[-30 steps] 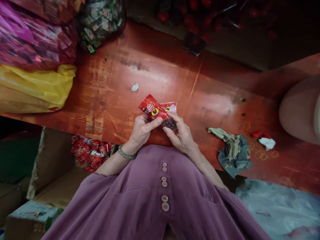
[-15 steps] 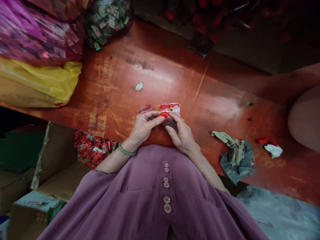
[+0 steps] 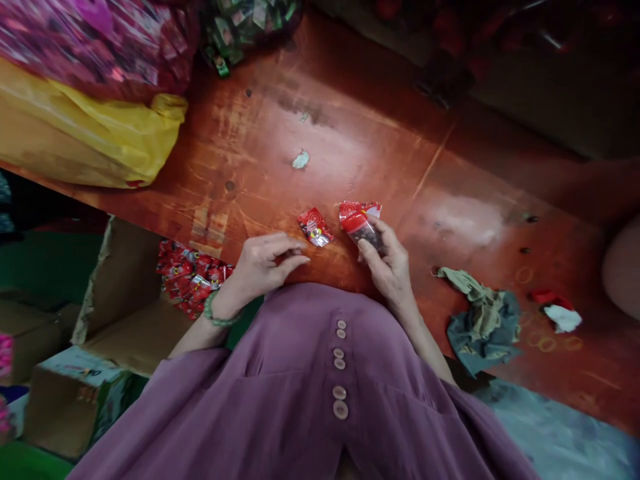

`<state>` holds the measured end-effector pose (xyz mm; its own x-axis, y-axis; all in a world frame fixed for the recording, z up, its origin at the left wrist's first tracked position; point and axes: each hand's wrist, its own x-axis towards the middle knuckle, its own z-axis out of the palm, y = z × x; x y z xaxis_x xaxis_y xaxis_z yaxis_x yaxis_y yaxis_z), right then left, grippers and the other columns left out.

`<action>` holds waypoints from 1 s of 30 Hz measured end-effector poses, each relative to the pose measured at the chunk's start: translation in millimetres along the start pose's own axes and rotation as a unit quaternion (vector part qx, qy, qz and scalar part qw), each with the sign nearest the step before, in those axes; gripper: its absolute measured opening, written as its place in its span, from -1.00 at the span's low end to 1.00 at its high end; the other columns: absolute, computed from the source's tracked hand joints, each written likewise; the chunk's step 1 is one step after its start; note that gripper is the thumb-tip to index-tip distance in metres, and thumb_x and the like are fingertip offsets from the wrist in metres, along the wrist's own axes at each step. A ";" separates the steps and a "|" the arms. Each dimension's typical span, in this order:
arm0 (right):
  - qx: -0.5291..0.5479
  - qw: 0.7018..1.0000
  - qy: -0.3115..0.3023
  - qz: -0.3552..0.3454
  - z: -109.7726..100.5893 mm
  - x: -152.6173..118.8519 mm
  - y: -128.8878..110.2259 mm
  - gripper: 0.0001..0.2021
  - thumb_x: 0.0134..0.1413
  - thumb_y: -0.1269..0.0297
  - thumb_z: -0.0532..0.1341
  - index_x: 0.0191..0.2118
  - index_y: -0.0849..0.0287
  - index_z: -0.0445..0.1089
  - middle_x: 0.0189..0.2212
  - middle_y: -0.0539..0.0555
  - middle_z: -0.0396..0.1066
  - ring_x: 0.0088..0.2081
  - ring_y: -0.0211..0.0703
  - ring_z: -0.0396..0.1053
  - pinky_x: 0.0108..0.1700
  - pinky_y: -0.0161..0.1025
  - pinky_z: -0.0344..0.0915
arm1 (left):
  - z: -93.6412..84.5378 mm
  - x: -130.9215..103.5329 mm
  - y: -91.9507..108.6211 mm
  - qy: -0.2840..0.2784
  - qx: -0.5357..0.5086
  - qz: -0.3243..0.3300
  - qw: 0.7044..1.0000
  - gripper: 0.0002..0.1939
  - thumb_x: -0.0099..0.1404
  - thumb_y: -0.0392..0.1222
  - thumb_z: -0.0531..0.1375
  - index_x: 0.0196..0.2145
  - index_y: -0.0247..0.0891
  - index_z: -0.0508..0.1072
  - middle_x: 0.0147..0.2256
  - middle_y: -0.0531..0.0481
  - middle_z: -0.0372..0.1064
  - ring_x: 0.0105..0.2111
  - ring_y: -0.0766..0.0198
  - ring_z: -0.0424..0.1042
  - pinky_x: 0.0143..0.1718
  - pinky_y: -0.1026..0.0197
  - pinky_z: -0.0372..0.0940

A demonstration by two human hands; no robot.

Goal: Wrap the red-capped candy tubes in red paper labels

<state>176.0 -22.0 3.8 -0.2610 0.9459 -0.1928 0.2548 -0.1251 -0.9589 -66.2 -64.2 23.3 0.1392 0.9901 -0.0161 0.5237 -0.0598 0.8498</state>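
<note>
My right hand grips a small clear container with a red cap and dark contents, tilted just above the table. My left hand, with a green bead bracelet at the wrist, is to the left of it. Its thumb and forefinger are bent and slightly apart, and I see nothing between them. A small red printed packet lies flat just beyond the left fingertips. Partly behind the container lies another red packet.
An orange-red table spans the view. Yellow and pink bags bulge at the left. A cardboard box with several red packets stands below the edge. Rags lie at the right.
My left hand has let go of the container and moved left, while my right hand keeps hold of it. The left red packet now lies with its printed side showing. The whole view has shifted.
</note>
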 end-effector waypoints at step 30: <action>0.073 0.994 -0.074 -0.047 21.2 22.2 -23.9 -0.76 0.09 0.15 0.34 -0.40 0.11 0.30 -0.37 -0.04 0.44 -0.33 -0.25 0.38 -0.16 -0.18 0.37 | 25.9 14.9 -0.8 0.034 -0.205 -0.004 0.978 -0.76 0.32 -0.07 0.22 -0.34 -0.23 0.64 -0.31 -0.10 0.61 -0.33 0.24 0.56 -0.26 0.24 0.44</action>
<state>144.4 -4.4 18.0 -0.4132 0.9029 -0.1188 0.0886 -0.0900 -0.9920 -42.8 -52.7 8.7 0.0720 0.9974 -0.0006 0.1421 -0.0096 0.9898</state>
